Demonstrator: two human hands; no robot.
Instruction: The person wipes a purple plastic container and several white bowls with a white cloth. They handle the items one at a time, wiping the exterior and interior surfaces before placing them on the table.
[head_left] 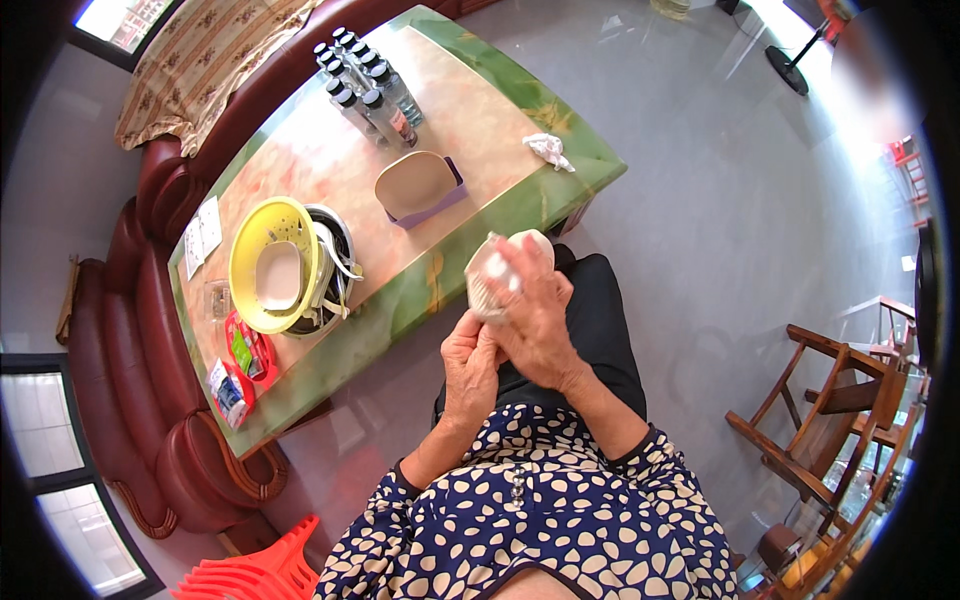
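Note:
In front of my lap, at the table's near edge, I hold a cream plate (536,243). My left hand (470,360) is closed, its thumb and fingers pinching at the plate's lower edge. Over the plate's face lies my right hand (540,325), fingers bent around a crumpled white cloth (497,268) pressed against it. Part of the plate is hidden by the right hand and the cloth. Beyond, on the table, similar beige plates (415,187) stand in a purple holder (437,208). Another beige dish (279,276) sits inside a yellow colander (240,262).
The green-bordered stone table (400,300) bears several black-capped bottles (390,118), a crumpled tissue (549,151), papers (203,238) and red baskets (262,362). The colander rests on a dark pot (338,270). A dark red sofa (140,370) is left, red stools (255,565) lower left, a wooden chair (820,420) right.

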